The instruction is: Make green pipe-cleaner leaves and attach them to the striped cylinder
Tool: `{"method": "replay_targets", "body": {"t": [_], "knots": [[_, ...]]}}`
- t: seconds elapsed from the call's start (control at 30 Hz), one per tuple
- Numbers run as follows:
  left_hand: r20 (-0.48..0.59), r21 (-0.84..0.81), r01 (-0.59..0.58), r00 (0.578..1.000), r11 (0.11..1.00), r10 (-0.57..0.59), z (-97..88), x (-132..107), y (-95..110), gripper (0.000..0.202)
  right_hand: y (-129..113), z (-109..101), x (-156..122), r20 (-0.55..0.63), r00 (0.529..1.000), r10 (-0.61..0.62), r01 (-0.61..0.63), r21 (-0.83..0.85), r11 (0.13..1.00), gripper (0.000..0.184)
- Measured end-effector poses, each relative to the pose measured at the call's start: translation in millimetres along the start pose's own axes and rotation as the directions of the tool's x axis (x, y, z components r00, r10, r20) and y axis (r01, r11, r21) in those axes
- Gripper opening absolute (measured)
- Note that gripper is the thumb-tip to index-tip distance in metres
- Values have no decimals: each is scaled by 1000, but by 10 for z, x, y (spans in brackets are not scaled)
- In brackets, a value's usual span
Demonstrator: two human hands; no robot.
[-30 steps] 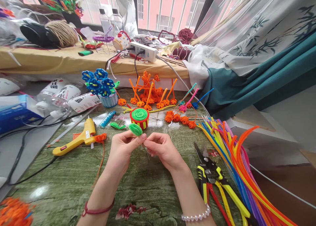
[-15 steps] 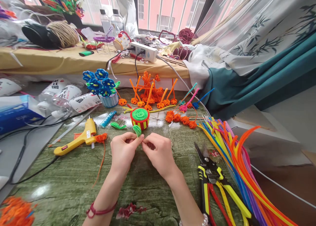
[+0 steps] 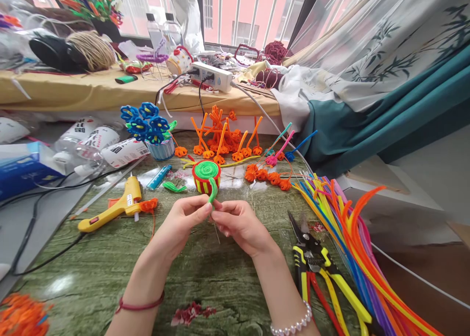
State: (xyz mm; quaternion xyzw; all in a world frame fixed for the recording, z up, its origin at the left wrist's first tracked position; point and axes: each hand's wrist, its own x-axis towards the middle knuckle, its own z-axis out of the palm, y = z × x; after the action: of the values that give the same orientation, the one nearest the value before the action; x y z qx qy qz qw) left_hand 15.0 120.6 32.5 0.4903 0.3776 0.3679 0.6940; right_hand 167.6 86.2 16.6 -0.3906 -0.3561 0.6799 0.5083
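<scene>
Now a longer, looser green pipe cleaner [image 3: 212, 190]

Daylight pours through the window [image 3: 253, 12]; glare pools on the green tabletop [image 3: 60, 285]; shadows stay soft; the wide lens bows the edges.

Readable marking is limited to the white labels on the clear plastic bottles [image 3: 86, 129] at the left of the work surface. Each label carries large black block characters, apparently Chinese, though curvature and viewing angle prevent a reliable reading. The label on the bottle lying nearest the hands [image 3: 125, 152] shows similar black print. Markings on the white power strip [image 3: 211, 76] and the blue carton [image 3: 25, 172] are too small to resolve.
</scene>
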Motion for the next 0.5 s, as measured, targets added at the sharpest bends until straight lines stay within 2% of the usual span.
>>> {"method": "replay_targets", "body": {"t": [0.13,0.27,0.37,0.5], "knots": [[65,-100,-1,998,995,8,22,-29,-36,37,-4,14,-20,131,989,76,-96,153,984,34],[23,-187,-49,998,981,54,84,-10,-89,39,11,49,-18,181,978,105,-146,230,962,38],[-23,-211,-80,997,974,77,112,10,-131,33,21,52,-3,155,983,95,-131,245,961,36],[-109,-204,-90,992,975,69,108,36,-166,20,30,40,21,39,998,51,-58,213,975,32]]}}
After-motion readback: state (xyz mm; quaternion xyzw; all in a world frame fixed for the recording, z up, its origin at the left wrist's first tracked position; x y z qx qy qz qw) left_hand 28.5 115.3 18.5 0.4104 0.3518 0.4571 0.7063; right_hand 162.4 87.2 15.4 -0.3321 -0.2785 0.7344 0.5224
